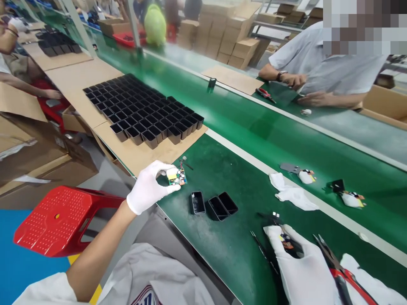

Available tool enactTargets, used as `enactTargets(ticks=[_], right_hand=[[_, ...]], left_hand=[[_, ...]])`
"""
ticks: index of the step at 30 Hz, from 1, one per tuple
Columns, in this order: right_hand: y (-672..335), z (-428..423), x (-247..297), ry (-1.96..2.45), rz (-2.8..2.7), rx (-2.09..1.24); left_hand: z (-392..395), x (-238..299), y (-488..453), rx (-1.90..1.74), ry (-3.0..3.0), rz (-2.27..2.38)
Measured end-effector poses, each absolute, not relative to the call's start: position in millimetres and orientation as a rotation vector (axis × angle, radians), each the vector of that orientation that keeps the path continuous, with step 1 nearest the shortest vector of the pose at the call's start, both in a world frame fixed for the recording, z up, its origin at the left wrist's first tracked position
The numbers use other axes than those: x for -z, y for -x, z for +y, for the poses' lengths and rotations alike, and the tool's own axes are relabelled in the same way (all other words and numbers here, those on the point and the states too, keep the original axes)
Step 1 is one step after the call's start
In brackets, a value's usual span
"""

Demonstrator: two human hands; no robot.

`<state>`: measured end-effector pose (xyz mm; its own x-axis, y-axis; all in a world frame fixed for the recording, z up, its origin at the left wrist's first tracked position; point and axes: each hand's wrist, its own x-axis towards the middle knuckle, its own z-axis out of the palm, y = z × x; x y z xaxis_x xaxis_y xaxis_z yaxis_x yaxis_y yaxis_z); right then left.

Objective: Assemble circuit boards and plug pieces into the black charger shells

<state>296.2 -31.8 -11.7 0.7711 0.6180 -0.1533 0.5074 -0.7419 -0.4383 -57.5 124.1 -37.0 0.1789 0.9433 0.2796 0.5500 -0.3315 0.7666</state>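
My left hand [149, 186], in a white glove, pinches a small circuit board [177, 176] with coloured parts at the near edge of the green bench [235, 250]. My right hand [302, 267], also gloved, is closed around a small dark part with a circuit board [288, 242] lower right. Between the hands lie three black plastic shells [213, 205] with their openings up. Cutters with red handles [341, 271] rest against my right hand.
Several rows of black shells [143, 110] stand on cardboard at the left. A white cloth [291, 192] and two assembled boards [349, 198] lie on the conveyor. A person in grey [321, 72] works opposite. A red stool [60, 220] stands at lower left.
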Motion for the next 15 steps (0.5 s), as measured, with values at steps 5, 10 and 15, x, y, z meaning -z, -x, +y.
enactTargets(ticks=[5, 10, 15], right_hand=[[-295.1, -31.8, 14.0, 2.634, -0.902, -0.393], [-304.4, -35.9, 30.5, 2.532, -1.045, -0.241], [-302.0, -43.7, 32.6, 2.259, -0.926, -0.251]], left_hand=[[109.6, 10.2, 59.5, -1.105, -1.932, 1.190], [116.3, 15.0, 54.0, -0.973, -1.919, 1.371], [129.6, 43.1, 46.8, -0.874, -1.959, 1.500]])
